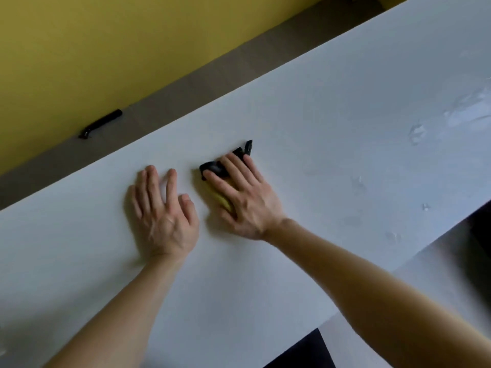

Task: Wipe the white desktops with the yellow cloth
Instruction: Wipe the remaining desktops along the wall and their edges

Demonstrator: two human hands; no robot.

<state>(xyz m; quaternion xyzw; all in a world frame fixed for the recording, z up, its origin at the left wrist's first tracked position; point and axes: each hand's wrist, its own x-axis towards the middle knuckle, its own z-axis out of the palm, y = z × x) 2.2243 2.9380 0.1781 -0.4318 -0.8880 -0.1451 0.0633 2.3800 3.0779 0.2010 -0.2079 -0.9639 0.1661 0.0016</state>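
The white desktop [332, 128] runs slantwise across the view. My right hand [244, 197] lies flat on a bunched cloth [221, 199], pressing it against the desktop with straight fingers. The cloth shows yellow under the palm and dark folds past the fingertips; most of it is hidden by the hand. My left hand [163, 211] rests palm down on the bare desktop just left of the cloth, fingers spread and straight, holding nothing.
Wet streaks and droplets [417, 134] shine on the desktop to the right. A yellow wall [106, 49] rises behind the far edge, above a grey strip [186, 91] with a black handle-like object [101, 124]. Dark gaps [300, 351] open beyond the near edge.
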